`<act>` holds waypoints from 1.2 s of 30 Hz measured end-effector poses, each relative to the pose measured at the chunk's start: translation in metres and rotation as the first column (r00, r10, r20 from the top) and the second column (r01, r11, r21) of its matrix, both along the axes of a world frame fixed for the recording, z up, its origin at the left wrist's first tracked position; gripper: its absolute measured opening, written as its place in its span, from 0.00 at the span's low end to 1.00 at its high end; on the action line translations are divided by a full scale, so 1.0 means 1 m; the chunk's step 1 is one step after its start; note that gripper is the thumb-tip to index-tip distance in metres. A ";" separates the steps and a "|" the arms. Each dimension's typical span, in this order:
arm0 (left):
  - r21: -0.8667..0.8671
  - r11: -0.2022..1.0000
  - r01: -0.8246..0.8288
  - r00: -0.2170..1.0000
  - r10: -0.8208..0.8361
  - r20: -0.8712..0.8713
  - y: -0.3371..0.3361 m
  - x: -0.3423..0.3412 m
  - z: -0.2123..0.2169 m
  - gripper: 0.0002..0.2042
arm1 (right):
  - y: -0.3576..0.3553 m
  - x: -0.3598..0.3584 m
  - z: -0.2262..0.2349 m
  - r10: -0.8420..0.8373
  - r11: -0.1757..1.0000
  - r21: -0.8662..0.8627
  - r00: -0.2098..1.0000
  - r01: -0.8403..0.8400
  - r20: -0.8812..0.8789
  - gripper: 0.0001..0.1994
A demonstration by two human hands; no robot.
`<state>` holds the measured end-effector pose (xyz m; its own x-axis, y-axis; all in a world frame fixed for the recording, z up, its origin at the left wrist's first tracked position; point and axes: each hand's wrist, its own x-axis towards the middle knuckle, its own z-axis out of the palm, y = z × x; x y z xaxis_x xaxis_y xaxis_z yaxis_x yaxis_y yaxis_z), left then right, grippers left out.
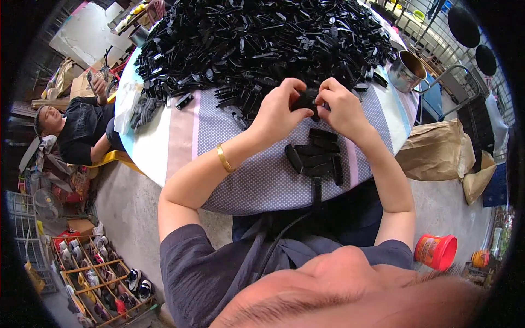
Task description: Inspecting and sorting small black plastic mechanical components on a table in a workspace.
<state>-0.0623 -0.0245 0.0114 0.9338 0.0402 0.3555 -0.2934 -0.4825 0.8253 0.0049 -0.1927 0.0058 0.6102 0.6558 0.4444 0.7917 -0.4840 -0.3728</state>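
Observation:
Both of my hands meet over the round table, at the near edge of a big heap of small black plastic pieces (251,46). Between them is a small dark piece (307,100), mostly covered by fingers, so its exact kind does not show. My left hand (280,112), with a gold bangle on its wrist, pinches this piece from the left. From the other side my right hand (343,111) has its fingers curled against it. Closer to my body lies a small cluster of longish black pieces (317,160) on the dotted tablecloth (240,188).
A metal pot (407,72) stands at the table's right edge, and a dark grey cloth bundle (145,113) lies at its left. Someone in black (82,128) sits at the left holding a phone. Brown paper sacks (437,150), a red bucket (436,251) and a shoe rack (104,279) surround the table.

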 end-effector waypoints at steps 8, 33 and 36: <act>-0.652 0.756 0.051 0.873 -0.351 -0.338 0.015 0.004 0.002 0.20 | -0.004 -0.004 0.009 0.028 0.928 0.370 0.984 0.040 -0.178 0.04; -0.459 0.879 0.128 0.958 -0.229 -0.172 0.005 -0.008 0.001 0.15 | -0.001 -0.032 0.007 0.380 0.777 0.573 0.533 0.260 -0.756 0.11; -0.680 0.717 0.154 0.951 -0.295 -0.095 -0.001 -0.007 -0.003 0.14 | 0.004 -0.036 0.005 0.304 0.765 0.598 0.685 0.238 -0.662 0.13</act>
<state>-0.0693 -0.0259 0.0082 0.9896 -0.0225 0.1419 -0.1311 0.2623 0.9560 -0.0312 -0.1883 0.0109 0.8803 0.4351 0.1893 0.1705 0.0823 -0.9819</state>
